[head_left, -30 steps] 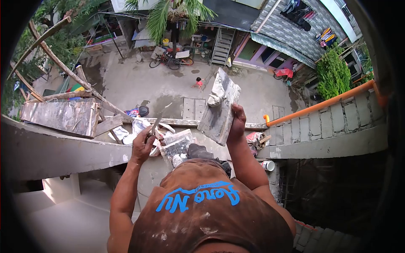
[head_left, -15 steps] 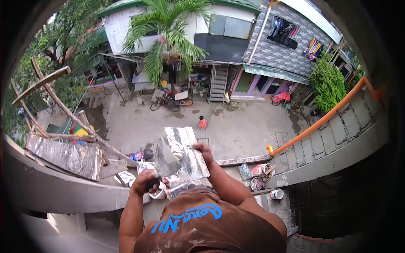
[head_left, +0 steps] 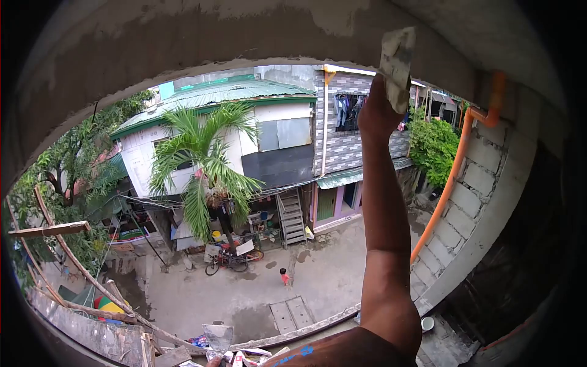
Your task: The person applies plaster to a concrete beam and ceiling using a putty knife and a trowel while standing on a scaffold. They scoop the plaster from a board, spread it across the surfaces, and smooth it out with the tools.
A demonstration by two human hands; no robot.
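Note:
My right hand (head_left: pixel 383 110) is raised high on an outstretched arm, its fingers closed around a rectangular plaster-smeared board (head_left: pixel 397 64). The board overlaps the underside of the grey concrete beam (head_left: pixel 293 37) overhead. Low in the view, my left hand (head_left: pixel 214 362) shows only in part at the bottom edge, closed at the base of a putty knife (head_left: pixel 219 336). The knife's wide grey blade points upward. White-smeared things lie close beside that hand.
An orange pipe (head_left: pixel 449 183) runs down the block wall (head_left: pixel 477 177) at right. Wooden poles (head_left: pixel 79 260) and boards stand at left. Below the ledge lies a street (head_left: pixel 244 300) with a small person (head_left: pixel 284 276) and parked bikes. A white tub (head_left: pixel 427 323) sits lower right.
My right hand has lifted the board from chest height up to the beam. My left hand with the putty knife now sits at the bottom edge, as the view has tilted up.

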